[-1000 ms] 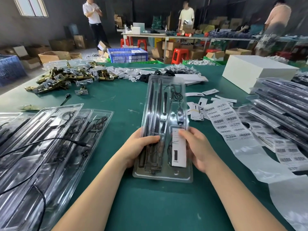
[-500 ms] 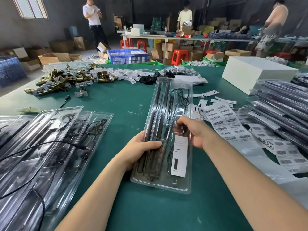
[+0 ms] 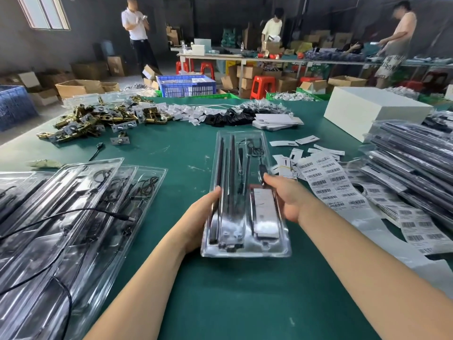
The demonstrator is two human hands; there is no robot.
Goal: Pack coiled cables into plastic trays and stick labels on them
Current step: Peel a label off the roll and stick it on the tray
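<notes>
both hands hold one clear tray

left hand [image 3: 199, 223] grips the left edge of the clear plastic tray [image 3: 245, 192], with the thumb curled over the rim and the other fingers hidden under it. the right hand [image 3: 285, 198] grips the right edge a bit farther up, thumb on top, fingers wrapped round the side and out of sight. both arms reach in from the bottom of the view. the tray is long and points away from the person, over the green table [image 3: 220, 303]. its near end looks lifted a little, but it is hard to tell if the far end touches the table.

inside the tray are long dark rods [image 3: 231, 173] on the left and a thin coiled cable [image 3: 255, 149] near the far right. a white label [image 3: 264, 212] sits in the near right part, just beside the right hand. its print is too blurry to read.

on the left lie more clear trays [image 3: 73, 217], cut off by the edge. on the right are sheets of barcode stickers [image 3: 326, 182] and a stack of packed trays [image 3: 416, 163], also cut off. far back is a white box [image 3: 372, 114] and a heap of gold metal parts [image 3: 98, 121].
</notes>
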